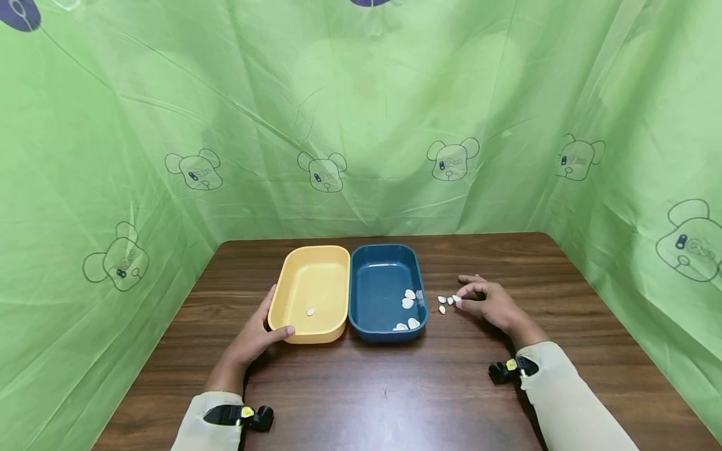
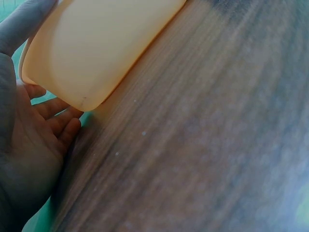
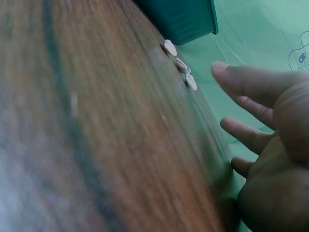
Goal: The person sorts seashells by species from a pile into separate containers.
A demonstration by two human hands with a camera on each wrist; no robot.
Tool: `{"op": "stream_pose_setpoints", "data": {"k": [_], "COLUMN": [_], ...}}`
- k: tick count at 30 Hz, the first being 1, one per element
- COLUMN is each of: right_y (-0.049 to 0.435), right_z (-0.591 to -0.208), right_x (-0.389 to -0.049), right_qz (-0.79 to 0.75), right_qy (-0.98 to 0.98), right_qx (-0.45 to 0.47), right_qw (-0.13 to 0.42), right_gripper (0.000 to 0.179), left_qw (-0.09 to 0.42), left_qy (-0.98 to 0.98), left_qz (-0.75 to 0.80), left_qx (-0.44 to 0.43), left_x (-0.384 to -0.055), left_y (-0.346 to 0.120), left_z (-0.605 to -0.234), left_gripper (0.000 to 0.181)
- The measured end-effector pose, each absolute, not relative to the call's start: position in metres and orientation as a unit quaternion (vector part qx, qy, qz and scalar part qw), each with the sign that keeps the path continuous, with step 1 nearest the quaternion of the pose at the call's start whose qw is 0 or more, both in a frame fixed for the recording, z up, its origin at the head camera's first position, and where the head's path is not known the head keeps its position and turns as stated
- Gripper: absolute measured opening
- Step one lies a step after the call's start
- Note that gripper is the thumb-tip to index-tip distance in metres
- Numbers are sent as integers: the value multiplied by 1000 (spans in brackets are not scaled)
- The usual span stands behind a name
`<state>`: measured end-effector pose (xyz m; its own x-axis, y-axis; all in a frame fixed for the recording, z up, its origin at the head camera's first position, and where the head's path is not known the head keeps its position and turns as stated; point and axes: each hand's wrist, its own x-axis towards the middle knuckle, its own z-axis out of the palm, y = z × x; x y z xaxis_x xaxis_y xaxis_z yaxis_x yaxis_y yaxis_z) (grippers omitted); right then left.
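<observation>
My left hand [image 1: 255, 333] grips the near left corner of a yellow tray [image 1: 313, 335], thumb over the rim and fingers along the outer side. One small white seed-like piece [image 1: 310, 311] lies inside it. Against its right side stands a dark blue tray [image 1: 388, 335] with several flat white pieces [image 1: 408, 303] in it. To the right, my right hand [image 1: 496, 308] reaches low over the table, thumb and forefinger parted around loose white teardrop-shaped pieces [image 1: 442, 300], like pumpkin seeds. In the right wrist view, the nearest loose piece [image 3: 190, 82] lies just beyond the thumb tip.
Both trays stand on a brown wood-grain table [image 1: 389, 388]. A green curtain [image 1: 372, 207] printed with bear faces hangs behind the table and on both sides. Black wrist cameras are strapped over the pale sleeves [image 1: 564, 391].
</observation>
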<state>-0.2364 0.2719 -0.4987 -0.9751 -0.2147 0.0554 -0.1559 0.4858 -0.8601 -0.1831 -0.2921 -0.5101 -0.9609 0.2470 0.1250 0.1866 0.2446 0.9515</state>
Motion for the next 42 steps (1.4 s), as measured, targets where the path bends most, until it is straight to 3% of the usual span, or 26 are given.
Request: {"op": "stream_pose_setpoints", "data": {"k": [21,31,42], "right_y": [252,212,160], "right_z": [-473,-446,-424], "right_x": [-237,-236,-231], "right_qz": [-510,-491,-522], "right_qy": [854,859,840], "right_qx": [-97,-116,-120], "right_qw": [-35,-89,-87], "right_gripper": [23,13,12], "left_qw": [27,25,23], "left_qy": [798,794,800], "left_qz": [589,595,587], "left_qx": [126,126,121], "left_x": [-184,-182,-181], "left_y": [-290,-292,-291], "left_z": [-510,-510,-507], "left_gripper": [115,115,115]}}
